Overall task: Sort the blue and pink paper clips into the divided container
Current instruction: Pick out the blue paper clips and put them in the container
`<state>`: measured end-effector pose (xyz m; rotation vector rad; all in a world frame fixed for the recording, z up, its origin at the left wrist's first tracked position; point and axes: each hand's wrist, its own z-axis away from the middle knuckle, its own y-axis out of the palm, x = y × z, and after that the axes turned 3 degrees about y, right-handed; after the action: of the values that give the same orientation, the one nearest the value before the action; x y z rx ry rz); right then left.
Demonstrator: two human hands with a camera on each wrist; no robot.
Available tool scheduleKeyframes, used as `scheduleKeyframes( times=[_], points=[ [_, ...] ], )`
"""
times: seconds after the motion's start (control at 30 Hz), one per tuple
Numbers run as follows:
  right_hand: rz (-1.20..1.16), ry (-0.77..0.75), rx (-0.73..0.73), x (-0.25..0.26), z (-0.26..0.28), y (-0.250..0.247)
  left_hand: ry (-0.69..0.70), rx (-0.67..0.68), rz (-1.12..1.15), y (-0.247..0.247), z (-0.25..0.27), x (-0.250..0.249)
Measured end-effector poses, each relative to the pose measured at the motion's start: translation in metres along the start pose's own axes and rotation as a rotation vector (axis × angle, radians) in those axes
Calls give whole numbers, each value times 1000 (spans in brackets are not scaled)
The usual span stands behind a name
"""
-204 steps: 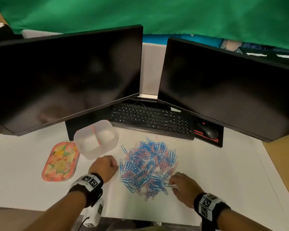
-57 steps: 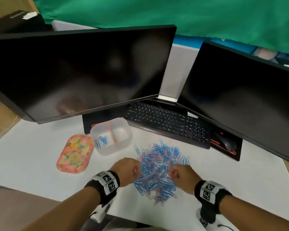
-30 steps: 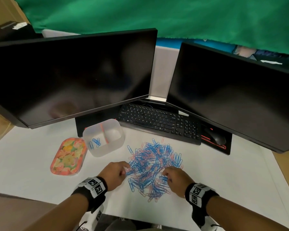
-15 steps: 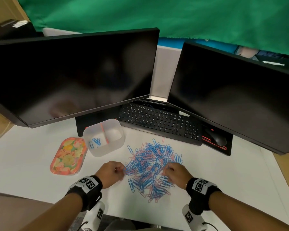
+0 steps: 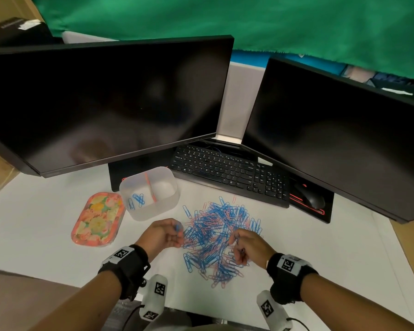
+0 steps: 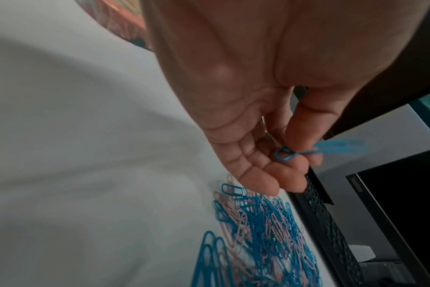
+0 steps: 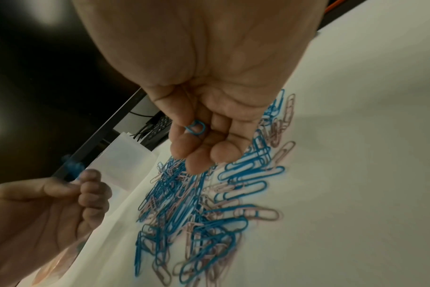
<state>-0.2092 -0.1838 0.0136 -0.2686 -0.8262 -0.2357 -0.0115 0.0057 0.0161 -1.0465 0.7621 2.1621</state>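
White paper [image 5: 320,271] is covering the desk and I'm working the strip in front of two dark monitors [image 5: 110,103] that are overhanging the back edge. My left hand [image 5: 163,235] is hovering just off the left edge of the clip pile [image 5: 220,237], pinching a blue clip [image 6: 329,150] between thumb and fingers. My right hand [image 5: 246,247] is sitting over the pile's right side, fingers curled, pinching another blue clip [image 7: 195,127]. I'm seeing the divided container [image 5: 139,211] just beyond my left hand, a few blue clips lying in its left half. A flowery lid [image 5: 97,219] is touching its left side, the keyboard [image 5: 230,174] crowding it on the right.
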Motion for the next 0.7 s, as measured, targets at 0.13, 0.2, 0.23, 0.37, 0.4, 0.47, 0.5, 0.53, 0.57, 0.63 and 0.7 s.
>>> scheduleKeyframes(
  times=[0.13,0.2,0.23,0.37,0.4,0.47,0.5,0.53,0.57,0.63,0.7],
  points=[
    [-135,6,-13,0,6,-6,-79,-30,98,4,-3,-1],
    [-142,15,-54,0,6,-8,-111,-42,101,8,-4,-1],
    [-121,13,-71,-1,6,-8,-132,-55,70,9,-5,-1],
    [-6,-18,-119,-10,3,-11,-148,-35,-312,11,-10,7],
    [4,-20,-125,-12,3,-12,-142,-3,-414,10,-10,10],
    [12,7,-139,-15,3,-14,-153,45,-530,9,-8,14],
    [28,26,-145,-16,3,-14,-164,48,-550,8,-7,16],
    [61,38,-146,-16,3,-14,-168,45,-572,8,-6,16],
    [118,45,-149,-16,4,-14,-159,39,-614,9,-5,16],
    [286,9,-169,-16,4,-12,-108,31,-799,8,-4,18],
    [439,-49,-200,-18,7,-9,-61,55,-1018,9,-4,19]
  ],
)
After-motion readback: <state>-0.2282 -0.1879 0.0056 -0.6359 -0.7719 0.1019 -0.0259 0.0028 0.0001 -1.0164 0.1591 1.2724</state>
